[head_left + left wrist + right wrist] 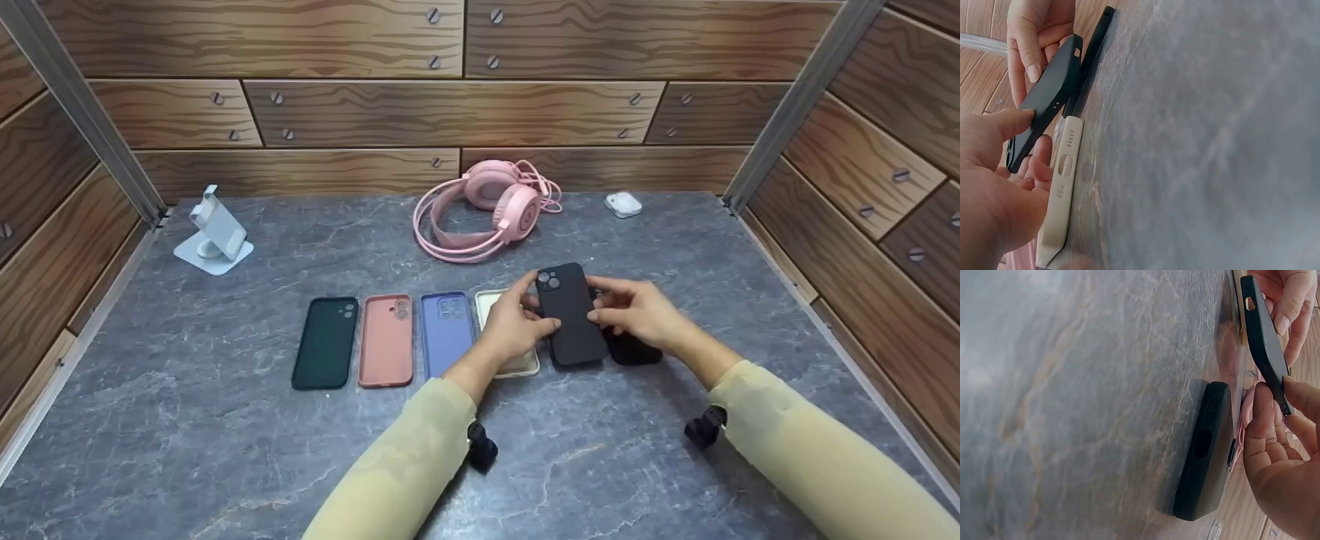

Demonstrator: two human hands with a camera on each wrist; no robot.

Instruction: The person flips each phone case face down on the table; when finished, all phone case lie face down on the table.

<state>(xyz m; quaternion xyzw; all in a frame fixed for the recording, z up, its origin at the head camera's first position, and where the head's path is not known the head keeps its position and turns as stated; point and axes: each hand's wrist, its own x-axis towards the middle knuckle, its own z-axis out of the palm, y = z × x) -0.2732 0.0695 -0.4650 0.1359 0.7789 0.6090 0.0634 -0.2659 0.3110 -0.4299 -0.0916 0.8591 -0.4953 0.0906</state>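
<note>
A black phone case (573,319), its back and camera cutouts facing up, is held tilted just over the table between both hands. On its left edge, the left hand (513,324) grips it with the thumb on top and fingers beneath. The right hand (643,312) pinches the opposite edge between thumb and fingers. Under the left hand lies a cream phone case (1059,197), partly covered by it. Another black phone case (1202,455) rests on the table below the right hand. To the left lie a blue case (445,337), a pink case (385,345) and a dark green case (325,346).
Pink headphones (517,214) with a coiled cable lie at the back middle. A small white case (623,205) sits at the back right, and a white folding stand (221,232) at the back left. Wood-patterned walls (450,112) enclose the grey marbled table (187,435).
</note>
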